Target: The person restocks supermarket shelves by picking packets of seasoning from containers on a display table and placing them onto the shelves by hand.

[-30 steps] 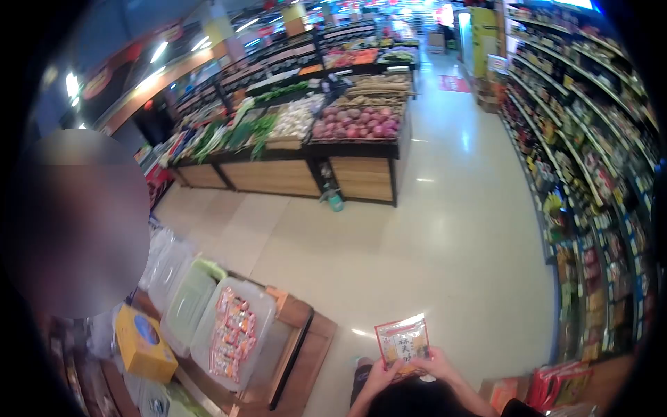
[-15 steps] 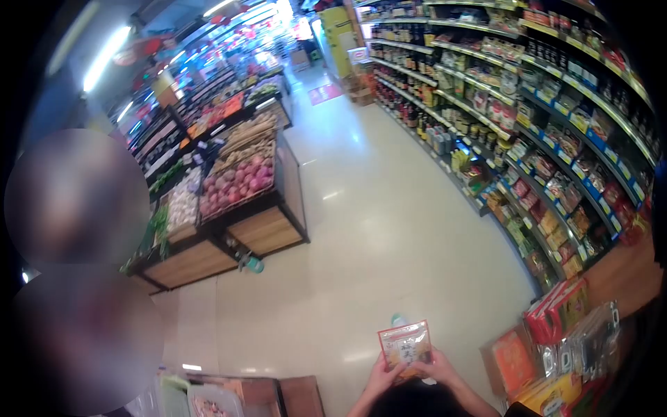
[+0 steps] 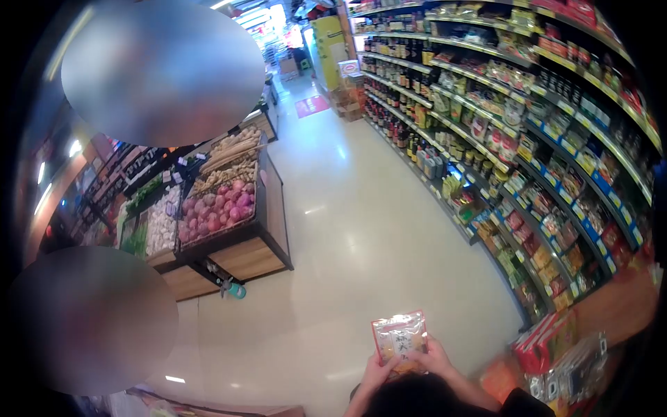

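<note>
Sitting between both hands (image 3: 376, 371) (image 3: 433, 359), red-edged packet (image 3: 401, 335), gripped near its bottom

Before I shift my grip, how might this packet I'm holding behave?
The packet probably flexes, looking like a thin pouch. Its shiny front may be slippery. Its free top could flop, since the left hand and right hand hold it low.

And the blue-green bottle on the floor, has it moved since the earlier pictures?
No. The blue-green bottle is by the same front corner of the onion stand; both shift together in the picture, because the camera turned.
</note>
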Demonstrator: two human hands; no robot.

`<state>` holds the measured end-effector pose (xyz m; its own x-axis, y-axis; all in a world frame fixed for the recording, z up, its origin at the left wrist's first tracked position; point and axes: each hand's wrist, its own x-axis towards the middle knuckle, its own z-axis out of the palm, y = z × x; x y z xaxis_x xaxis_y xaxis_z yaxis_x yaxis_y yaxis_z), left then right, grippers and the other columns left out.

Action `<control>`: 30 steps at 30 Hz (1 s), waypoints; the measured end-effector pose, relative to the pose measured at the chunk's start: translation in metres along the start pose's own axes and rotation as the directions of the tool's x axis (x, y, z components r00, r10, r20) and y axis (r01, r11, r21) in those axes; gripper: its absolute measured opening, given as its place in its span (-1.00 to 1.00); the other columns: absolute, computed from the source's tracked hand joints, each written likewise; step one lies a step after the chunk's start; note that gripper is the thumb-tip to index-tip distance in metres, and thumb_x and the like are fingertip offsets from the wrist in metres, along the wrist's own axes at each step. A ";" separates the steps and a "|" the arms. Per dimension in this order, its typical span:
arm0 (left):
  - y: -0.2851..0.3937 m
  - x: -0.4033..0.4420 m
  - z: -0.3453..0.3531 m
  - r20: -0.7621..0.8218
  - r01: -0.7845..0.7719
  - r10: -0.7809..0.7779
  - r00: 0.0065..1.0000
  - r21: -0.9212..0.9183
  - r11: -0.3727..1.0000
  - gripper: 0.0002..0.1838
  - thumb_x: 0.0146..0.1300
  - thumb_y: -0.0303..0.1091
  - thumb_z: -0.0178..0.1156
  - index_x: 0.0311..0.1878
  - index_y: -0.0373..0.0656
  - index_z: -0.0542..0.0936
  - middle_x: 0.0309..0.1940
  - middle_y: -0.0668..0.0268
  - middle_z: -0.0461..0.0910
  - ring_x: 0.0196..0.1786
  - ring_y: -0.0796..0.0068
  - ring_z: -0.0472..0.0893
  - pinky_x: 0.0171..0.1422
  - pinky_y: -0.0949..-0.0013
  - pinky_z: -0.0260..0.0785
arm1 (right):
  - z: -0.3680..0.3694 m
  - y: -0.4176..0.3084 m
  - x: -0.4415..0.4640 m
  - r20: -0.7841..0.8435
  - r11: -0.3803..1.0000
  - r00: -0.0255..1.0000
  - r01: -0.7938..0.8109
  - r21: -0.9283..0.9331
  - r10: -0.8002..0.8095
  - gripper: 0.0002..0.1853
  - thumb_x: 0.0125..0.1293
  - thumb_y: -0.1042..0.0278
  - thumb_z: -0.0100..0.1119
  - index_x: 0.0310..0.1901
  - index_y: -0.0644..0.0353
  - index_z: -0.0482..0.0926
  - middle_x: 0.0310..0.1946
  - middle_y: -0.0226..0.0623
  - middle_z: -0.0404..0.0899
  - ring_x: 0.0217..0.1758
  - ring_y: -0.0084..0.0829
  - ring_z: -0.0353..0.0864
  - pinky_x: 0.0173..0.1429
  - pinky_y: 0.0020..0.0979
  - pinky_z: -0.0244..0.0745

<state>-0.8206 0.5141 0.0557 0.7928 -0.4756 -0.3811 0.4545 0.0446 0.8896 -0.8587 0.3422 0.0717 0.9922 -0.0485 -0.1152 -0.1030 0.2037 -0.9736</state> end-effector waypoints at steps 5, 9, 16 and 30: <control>0.018 0.019 -0.024 -0.209 -0.150 0.123 0.970 -0.119 0.981 -0.58 0.16 -0.49 0.23 0.09 -0.30 0.40 -0.08 0.21 0.57 -0.08 0.47 0.57 0.02 0.39 0.44 | 0.025 -0.039 0.062 0.219 1.000 0.976 0.002 0.028 -0.008 -0.40 0.11 0.50 0.27 0.20 0.33 0.27 -0.02 -0.33 0.46 0.04 -0.57 0.42 0.16 -0.47 0.34; 0.032 0.020 -0.051 -0.326 -0.272 0.212 0.921 -0.151 0.950 -0.58 0.15 -0.52 0.22 0.09 -0.30 0.39 -0.07 0.21 0.55 -0.06 0.47 0.57 -0.04 0.40 0.48 | 0.052 -0.049 0.100 0.285 0.991 0.959 0.044 -0.129 -0.006 -0.54 0.11 0.46 0.29 0.05 0.35 0.42 0.00 -0.28 0.44 0.05 -0.52 0.43 0.16 -0.45 0.34; 0.014 -0.019 -0.069 -0.644 -0.293 0.126 0.755 -0.160 0.943 -0.62 0.16 -0.46 0.23 0.04 -0.31 0.42 -0.16 0.25 0.59 -0.19 0.51 0.59 -0.23 0.44 0.51 | 0.097 -0.037 0.147 0.610 0.978 0.777 -0.037 -0.205 0.158 -0.65 0.09 0.43 0.32 -0.08 0.36 0.53 -0.05 -0.24 0.45 0.01 -0.46 0.47 0.07 -0.45 0.38; 0.027 0.002 -0.002 -0.997 -0.673 0.009 -0.079 0.060 0.737 -0.59 0.14 -0.47 0.25 0.06 -0.30 0.40 -0.14 0.26 0.57 -0.13 0.53 0.55 -0.04 0.43 0.44 | 0.167 -0.033 0.208 0.947 0.941 -0.034 -0.107 -0.321 0.319 -0.75 0.14 0.50 0.24 -0.14 0.37 0.55 -0.09 -0.29 0.45 -0.05 -0.52 0.47 -0.01 -0.48 0.41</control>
<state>-0.8058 0.5158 0.0782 0.3462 0.9137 -0.2128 -0.2232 0.3006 0.9273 -0.6375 0.4893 0.1125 0.0005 0.9927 -0.1202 -0.2258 -0.1170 -0.9671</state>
